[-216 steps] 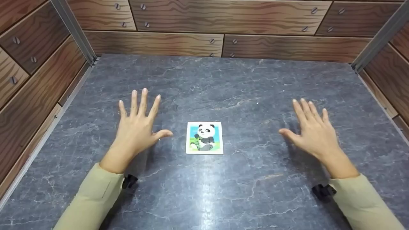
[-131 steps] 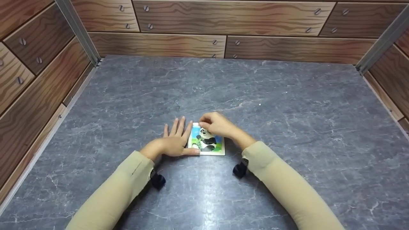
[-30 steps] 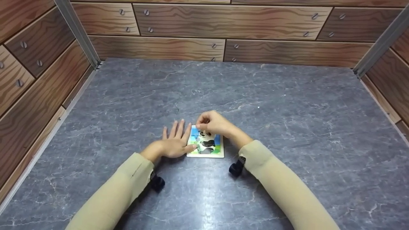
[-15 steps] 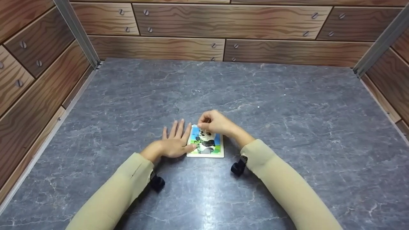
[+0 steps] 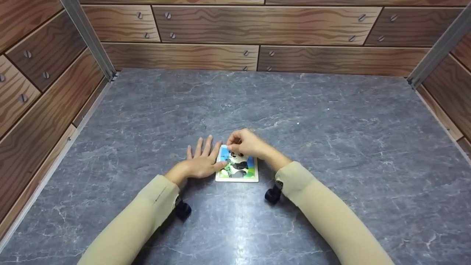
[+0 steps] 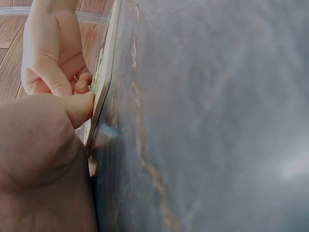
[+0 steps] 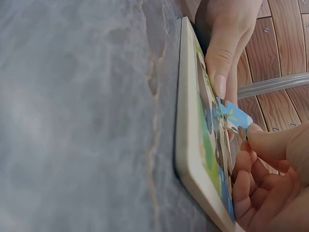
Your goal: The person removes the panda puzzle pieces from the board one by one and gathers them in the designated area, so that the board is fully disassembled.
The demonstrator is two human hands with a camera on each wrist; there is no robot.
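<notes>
A square panda jigsaw puzzle in a pale frame (image 5: pixel 237 180) lies flat on the tabletop. My left hand (image 5: pixel 200 165) rests along its left side with fingers spread, the thumb reaching over the frame onto the picture. At the upper left of the puzzle, my right hand (image 5: pixel 249 143) pinches a blue puzzle piece (image 7: pixel 235 116) between thumb and index finger. In the right wrist view this piece stands tilted up from the board, its lower end close to the left thumb (image 7: pixel 219 84). The left wrist view shows the left thumb pressed against the frame's edge (image 6: pixel 111 48).
The grey marbled tabletop (image 5: pixel 331 147) stretches around the puzzle. Wood-patterned panels (image 5: pixel 228 25) wall it in at the back and both sides, with metal posts (image 5: pixel 88 40) at the corners. A small white speck (image 5: pixel 297 123) lies beyond the right hand.
Both hands, earlier spread wide apart over the table, have come in to the puzzle. The right hand has taken hold of a piece. Lately the left thumb has slid slightly up the puzzle.
</notes>
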